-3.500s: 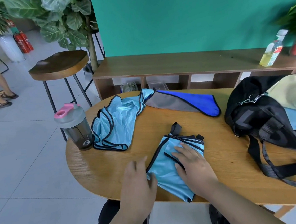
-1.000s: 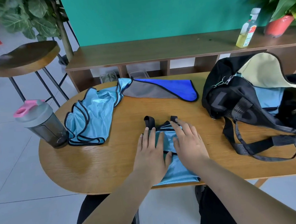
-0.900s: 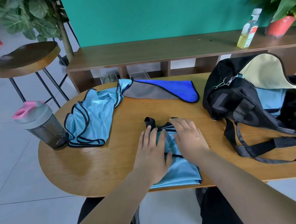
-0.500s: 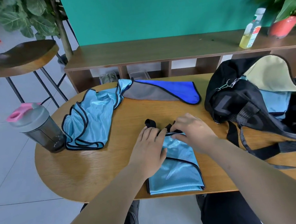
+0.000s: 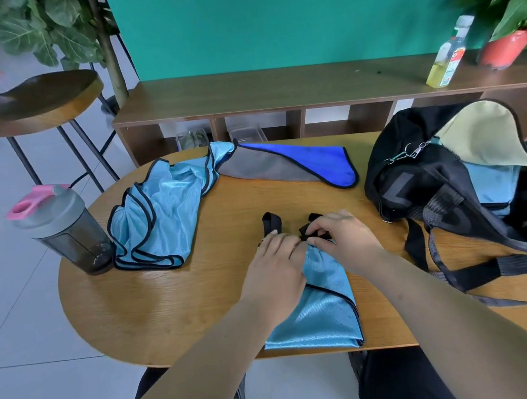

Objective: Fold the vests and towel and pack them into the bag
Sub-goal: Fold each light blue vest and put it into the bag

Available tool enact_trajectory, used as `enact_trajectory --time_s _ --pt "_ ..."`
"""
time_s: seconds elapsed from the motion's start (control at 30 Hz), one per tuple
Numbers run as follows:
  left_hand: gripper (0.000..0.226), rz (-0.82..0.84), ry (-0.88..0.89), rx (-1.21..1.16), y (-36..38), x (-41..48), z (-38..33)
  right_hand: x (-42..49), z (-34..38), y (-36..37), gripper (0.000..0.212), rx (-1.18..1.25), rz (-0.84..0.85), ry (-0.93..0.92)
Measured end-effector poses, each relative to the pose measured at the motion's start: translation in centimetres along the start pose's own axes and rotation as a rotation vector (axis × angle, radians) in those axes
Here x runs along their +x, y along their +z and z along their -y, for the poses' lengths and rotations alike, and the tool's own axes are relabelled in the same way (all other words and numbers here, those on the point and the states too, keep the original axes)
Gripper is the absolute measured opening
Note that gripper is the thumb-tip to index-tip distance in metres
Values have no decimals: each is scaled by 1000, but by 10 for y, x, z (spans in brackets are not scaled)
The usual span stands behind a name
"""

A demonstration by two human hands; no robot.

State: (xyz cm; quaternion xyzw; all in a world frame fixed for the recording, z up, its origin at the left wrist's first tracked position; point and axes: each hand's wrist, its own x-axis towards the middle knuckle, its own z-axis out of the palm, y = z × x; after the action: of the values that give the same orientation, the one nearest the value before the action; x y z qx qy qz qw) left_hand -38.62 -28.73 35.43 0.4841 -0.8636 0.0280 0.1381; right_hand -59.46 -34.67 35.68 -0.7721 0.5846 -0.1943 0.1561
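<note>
light blue vests [image 5: 325,306] edged black, blue-and-grey towel [image 5: 294,167], black bag [image 5: 414,178]

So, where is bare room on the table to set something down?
Near left: bare wood between shaker bottle, unfolded vest and left hand. Middle: a strip between towel and the folded vest the right hand pinches. The right end is crowded by bag and straps.

Shiny satin-like cloth vest [image 5: 322,309]; matt grained wood table [image 5: 176,307]; black woven fabric bag [image 5: 415,181]; translucent plastic shaker [image 5: 62,231].
</note>
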Motion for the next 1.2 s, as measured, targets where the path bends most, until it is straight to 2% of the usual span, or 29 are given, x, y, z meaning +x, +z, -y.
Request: enact_trajectory --time_s 0.13,0.17,0.27,0.37,0.47,0.57,0.67,0.73,0.83,0.87,0.93,1.0,1.07,1.13,1.2 --pt "59 98 -90 1 8 -12 -1 6 1 -1 46 15 47 173" --pt "59 101 -96 -3 9 -12 -1 9 1 -3 47 40 63 227" --pt "58 105 -100 -10 13 -11 0 17 6 -13 34 152 108 346" --pt "58 99 -109 -10 15 -11 -1 24 12 -17 16 182 153 379" --pt "65 127 -112 -15 15 -11 1 34 11 -15 12 304 61 477" --pt "71 191 -105 -5 16 -9 2 36 12 -15 19 367 -58 586" --pt "74 231 -89 47 18 -6 4 31 15 -9 17 338 -101 578" --pt "74 247 -89 75 16 -5 4 24 22 -6 9 268 -228 511" --pt "77 265 -119 61 16 -5 4 -2 35 2 12 5 -411 166" --pt "79 264 -132 46 16 -5 4 -15 40 7 18 -49 -382 55" --pt "81 268 -147 20 18 -5 5 -39 42 20 33 -171 -202 -54" --pt "82 277 -143 12 20 -6 7 -51 33 28 48 -269 -19 -39" --pt "82 287 -138 16 19 -5 8 -49 21 25 54 -295 79 -3" --pt "82 299 -134 21 18 -5 7 -41 12 19 58 -298 110 37" --pt "83 296 -139 37 14 -5 6 -39 5 15 59 -277 66 121"
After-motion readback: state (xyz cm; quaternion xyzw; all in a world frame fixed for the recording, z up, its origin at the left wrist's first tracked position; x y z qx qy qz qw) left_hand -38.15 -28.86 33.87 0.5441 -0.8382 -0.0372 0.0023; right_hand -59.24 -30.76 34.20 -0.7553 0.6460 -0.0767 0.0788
